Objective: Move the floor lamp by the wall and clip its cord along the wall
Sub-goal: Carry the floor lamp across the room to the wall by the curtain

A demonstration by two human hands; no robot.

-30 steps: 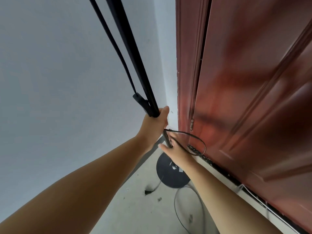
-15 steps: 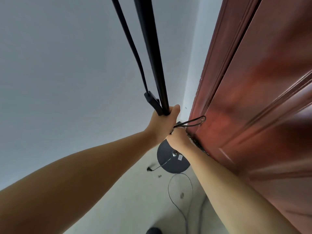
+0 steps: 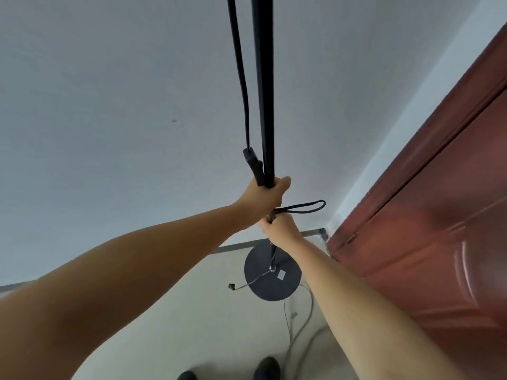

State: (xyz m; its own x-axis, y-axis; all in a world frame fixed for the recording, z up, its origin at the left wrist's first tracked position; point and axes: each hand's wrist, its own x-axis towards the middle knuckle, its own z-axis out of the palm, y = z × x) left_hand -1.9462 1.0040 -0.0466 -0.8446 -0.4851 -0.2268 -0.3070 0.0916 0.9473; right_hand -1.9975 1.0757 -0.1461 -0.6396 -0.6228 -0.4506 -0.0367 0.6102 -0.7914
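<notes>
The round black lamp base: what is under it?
The round black lamp base sits on pale floor by the grey wall. A thin cord trails from its near edge; anything beneath is covered.

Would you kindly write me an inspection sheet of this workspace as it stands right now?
Surface: pale floor, bare beside the lamp.
Job's things: floor lamp pole upright, round black base on the floor close to the grey wall.
Clutter: nothing seen.
Hands: left hand wrapped around the pole; right hand below it, gripping the pole and a loop of cord.
Cables: black strap-like cord hangs beside the pole; loose cable trails on the floor; no clips seen.
Surroundings: red-brown door at right; dark shoes at bottom.
</notes>
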